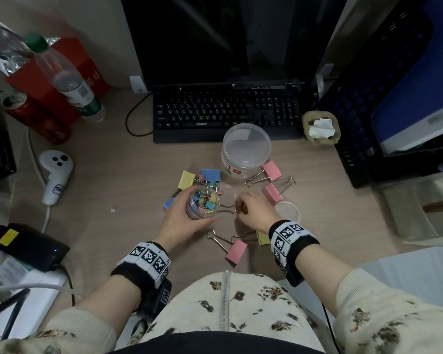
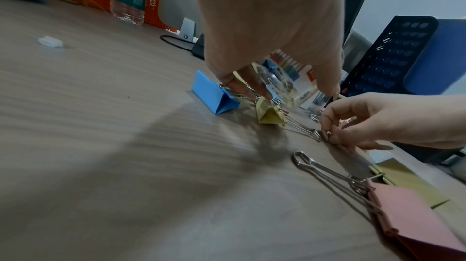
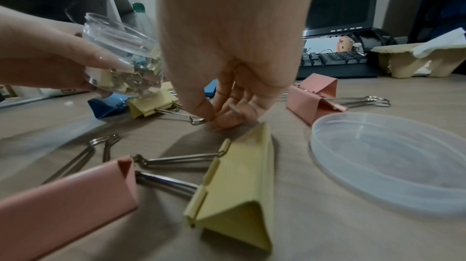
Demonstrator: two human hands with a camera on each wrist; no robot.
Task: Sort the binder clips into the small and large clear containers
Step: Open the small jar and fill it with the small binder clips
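My left hand point(image 1: 183, 217) grips the small clear container point(image 1: 202, 203), tilted and lifted off the desk, with several small coloured clips inside; the right wrist view shows the container point(image 3: 121, 56) too. My right hand point(image 1: 250, 208) reaches down beside it, fingertips point(image 3: 201, 113) pinched together on the desk around a small pinkish clip that is mostly hidden. The large clear container point(image 1: 246, 149) stands upright behind, with no clips visible in it. Large clips lie around: pink point(image 1: 237, 251), yellow point(image 1: 263, 238), pink point(image 1: 273, 169), pink point(image 1: 271, 193), yellow point(image 1: 186, 180), blue point(image 1: 210, 175).
A clear lid point(image 1: 289, 210) lies right of my right hand. A black keyboard point(image 1: 225, 111) and monitor stand behind the containers. A white controller point(image 1: 55, 172), a bottle and red boxes sit at the left, a paper cup tray point(image 1: 320, 127) and a black rack at the right.
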